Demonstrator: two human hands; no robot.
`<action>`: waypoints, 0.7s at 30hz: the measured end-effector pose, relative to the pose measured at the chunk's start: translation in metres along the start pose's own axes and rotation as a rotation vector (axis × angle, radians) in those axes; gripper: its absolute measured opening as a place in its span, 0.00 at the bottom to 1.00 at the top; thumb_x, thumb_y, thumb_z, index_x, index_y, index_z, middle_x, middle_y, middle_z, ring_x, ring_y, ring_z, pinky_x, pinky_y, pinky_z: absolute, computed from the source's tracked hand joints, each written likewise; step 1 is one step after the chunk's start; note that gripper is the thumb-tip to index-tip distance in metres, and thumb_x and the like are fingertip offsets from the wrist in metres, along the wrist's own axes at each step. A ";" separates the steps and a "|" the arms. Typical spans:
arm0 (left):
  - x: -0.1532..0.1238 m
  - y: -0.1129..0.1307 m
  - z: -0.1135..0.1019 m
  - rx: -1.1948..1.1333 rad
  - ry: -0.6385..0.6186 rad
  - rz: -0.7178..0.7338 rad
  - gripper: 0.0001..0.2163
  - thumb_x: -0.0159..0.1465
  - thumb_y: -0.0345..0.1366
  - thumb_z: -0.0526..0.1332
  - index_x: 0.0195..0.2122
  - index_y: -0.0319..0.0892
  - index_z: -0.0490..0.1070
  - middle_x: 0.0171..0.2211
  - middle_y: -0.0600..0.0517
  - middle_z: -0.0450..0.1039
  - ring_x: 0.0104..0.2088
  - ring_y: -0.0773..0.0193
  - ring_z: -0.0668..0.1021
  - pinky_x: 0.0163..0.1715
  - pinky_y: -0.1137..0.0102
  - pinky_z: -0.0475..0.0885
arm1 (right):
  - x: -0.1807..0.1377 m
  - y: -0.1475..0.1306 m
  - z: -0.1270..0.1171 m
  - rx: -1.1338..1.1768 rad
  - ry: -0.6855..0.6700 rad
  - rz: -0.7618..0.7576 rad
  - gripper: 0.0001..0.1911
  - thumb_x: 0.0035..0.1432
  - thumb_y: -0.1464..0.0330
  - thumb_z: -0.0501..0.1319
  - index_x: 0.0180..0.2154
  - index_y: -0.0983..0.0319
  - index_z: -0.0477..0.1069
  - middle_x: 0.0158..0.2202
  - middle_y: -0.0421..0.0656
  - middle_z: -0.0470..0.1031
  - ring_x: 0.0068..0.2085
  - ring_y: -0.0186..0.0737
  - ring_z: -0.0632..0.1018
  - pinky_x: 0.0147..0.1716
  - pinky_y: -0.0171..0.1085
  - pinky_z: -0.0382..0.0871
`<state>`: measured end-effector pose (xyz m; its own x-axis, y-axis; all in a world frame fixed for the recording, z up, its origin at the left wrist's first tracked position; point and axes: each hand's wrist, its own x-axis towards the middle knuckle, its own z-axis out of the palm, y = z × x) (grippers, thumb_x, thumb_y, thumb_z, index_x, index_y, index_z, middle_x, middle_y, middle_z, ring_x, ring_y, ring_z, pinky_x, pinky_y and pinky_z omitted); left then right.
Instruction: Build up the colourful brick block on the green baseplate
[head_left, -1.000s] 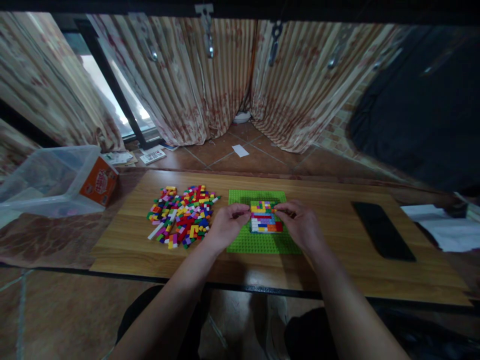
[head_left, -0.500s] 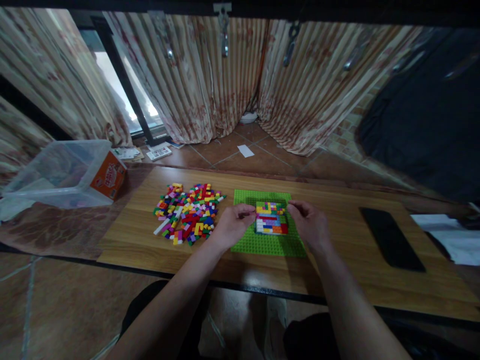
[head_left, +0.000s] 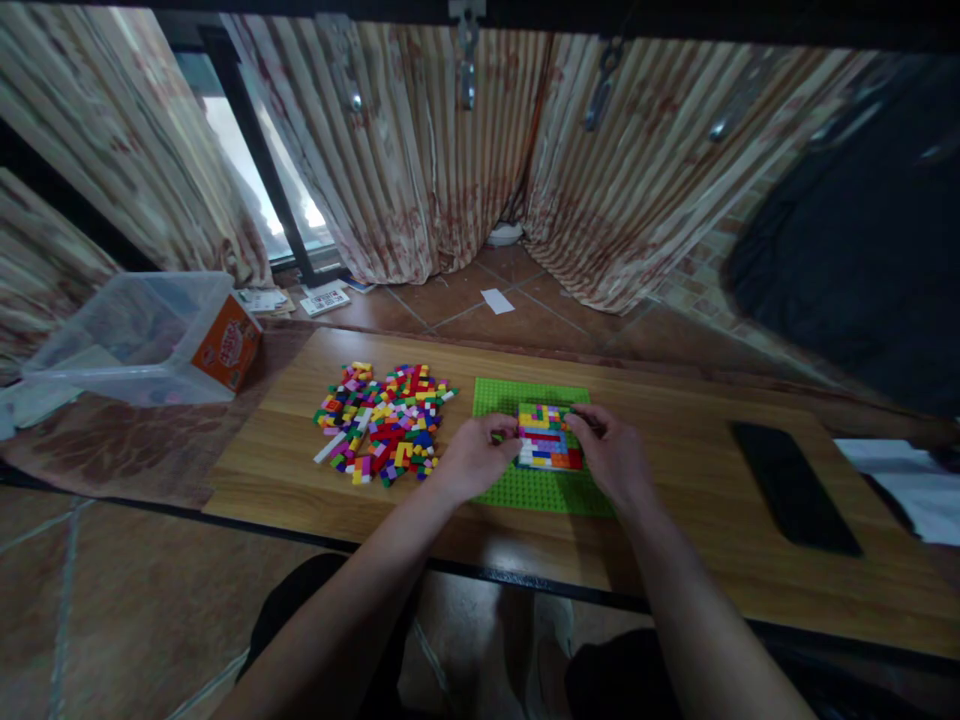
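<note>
A flat block of many-coloured toy building bricks (head_left: 546, 440) stands on the green baseplate (head_left: 540, 492). My left hand (head_left: 480, 455) is closed, thumb and fingertips against the block's left edge. From the other side my right hand (head_left: 613, 452) curls over the block's upper right corner, its fingertips touching the bricks there. Whether a loose brick is hidden in the fingers of either hand cannot be made out. A spread heap of loose toy bricks (head_left: 386, 425) lies to the left of the baseplate.
The wooden tabletop (head_left: 690, 520) carries a black phone-like slab (head_left: 795, 487) at the right. A clear plastic bin (head_left: 150, 375) with an orange label stands past the left end. White papers (head_left: 900, 480) lie beyond the right end. Curtains (head_left: 480, 150) hang behind.
My right hand's fingertips have moved left and slightly down, onto the block's upper right corner. My left hand stays at the left edge. The whole view has shifted slightly.
</note>
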<state>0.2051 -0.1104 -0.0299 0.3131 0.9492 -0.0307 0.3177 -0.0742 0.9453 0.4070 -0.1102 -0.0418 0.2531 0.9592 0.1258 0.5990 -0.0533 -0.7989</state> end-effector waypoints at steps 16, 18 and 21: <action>-0.012 0.012 0.012 0.400 0.034 -0.005 0.24 0.55 0.40 0.67 0.52 0.40 0.69 0.48 0.44 0.76 0.42 0.55 0.79 0.43 0.64 0.73 | 0.002 0.000 -0.007 0.052 -0.072 -0.005 0.33 0.63 0.46 0.45 0.46 0.62 0.77 0.39 0.48 0.80 0.34 0.44 0.77 0.35 0.41 0.69; -0.012 0.011 0.010 0.406 0.009 0.006 0.23 0.56 0.40 0.66 0.52 0.39 0.69 0.48 0.43 0.76 0.45 0.54 0.78 0.46 0.63 0.73 | 0.002 -0.002 -0.006 0.014 -0.091 -0.016 0.33 0.62 0.46 0.45 0.45 0.61 0.78 0.38 0.48 0.80 0.37 0.46 0.77 0.36 0.41 0.68; -0.011 0.011 0.005 0.408 -0.025 0.026 0.20 0.57 0.39 0.65 0.50 0.39 0.69 0.47 0.43 0.76 0.45 0.54 0.78 0.47 0.62 0.73 | 0.000 -0.005 -0.004 -0.023 -0.102 0.009 0.32 0.62 0.47 0.44 0.42 0.61 0.78 0.35 0.48 0.79 0.38 0.48 0.77 0.37 0.42 0.68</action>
<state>0.2097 -0.1236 -0.0206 0.3458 0.9381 -0.0213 0.6369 -0.2180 0.7395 0.4067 -0.1113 -0.0357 0.1804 0.9819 0.0568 0.6149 -0.0675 -0.7857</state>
